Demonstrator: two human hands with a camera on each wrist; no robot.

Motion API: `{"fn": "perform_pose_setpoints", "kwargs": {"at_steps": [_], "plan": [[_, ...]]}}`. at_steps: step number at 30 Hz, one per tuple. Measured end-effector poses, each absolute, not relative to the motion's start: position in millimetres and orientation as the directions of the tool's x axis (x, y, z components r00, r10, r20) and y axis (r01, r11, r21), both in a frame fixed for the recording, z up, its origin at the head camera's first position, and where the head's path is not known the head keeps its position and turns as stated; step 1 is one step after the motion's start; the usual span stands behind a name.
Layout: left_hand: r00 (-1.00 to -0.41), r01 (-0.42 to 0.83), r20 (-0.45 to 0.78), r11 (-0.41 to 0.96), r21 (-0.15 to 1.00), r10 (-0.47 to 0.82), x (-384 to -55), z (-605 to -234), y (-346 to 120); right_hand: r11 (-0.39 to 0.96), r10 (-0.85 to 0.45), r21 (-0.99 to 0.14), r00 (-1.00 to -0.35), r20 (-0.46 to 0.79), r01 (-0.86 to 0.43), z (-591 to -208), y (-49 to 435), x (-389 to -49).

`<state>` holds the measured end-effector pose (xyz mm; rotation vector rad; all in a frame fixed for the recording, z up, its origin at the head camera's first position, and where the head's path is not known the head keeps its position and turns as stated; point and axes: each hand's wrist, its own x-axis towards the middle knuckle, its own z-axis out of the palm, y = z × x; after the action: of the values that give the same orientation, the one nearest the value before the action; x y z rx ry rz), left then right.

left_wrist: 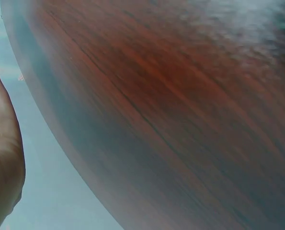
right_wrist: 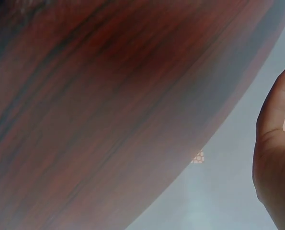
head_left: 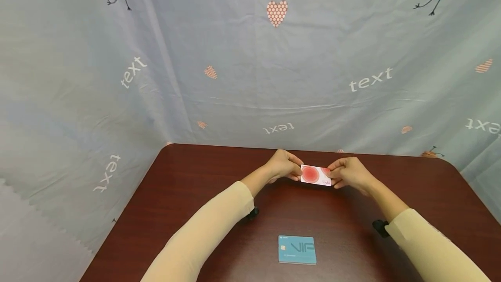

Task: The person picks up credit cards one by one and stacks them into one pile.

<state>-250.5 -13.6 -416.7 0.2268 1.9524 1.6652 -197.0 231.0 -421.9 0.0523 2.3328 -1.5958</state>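
Observation:
A white card with red circles (head_left: pixel 311 174) is held between both hands over the far part of the table, its printed face toward the head camera. My left hand (head_left: pixel 283 165) pinches its left edge, and my right hand (head_left: pixel 349 172) pinches the right edge. In the left wrist view only part of the left hand (left_wrist: pixel 5 158) shows at the left border. The right wrist view shows part of the right hand (right_wrist: pixel 275 148) at its right border. Neither wrist view clearly shows the card. A blue VIP card (head_left: pixel 297 250) lies nearer on the table, between the forearms.
The dark reddish-brown table (head_left: pixel 203 169) has a glossy wood surface. Behind it hangs a grey-blue curtain (head_left: pixel 235 34) printed with hearts, birds and words, which also runs along the left side. Black wrist straps show at both cuffs.

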Motion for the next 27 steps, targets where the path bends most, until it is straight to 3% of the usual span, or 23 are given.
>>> {"fn": "perform_pose_setpoints", "kwargs": {"at_steps": [27], "plan": [[-0.786,-0.284,-0.352,0.209,0.936,0.508,-219,-412,-48,0.336,-0.209,-0.922,-0.939,-0.274,0.194,-420,207,-168]]}}
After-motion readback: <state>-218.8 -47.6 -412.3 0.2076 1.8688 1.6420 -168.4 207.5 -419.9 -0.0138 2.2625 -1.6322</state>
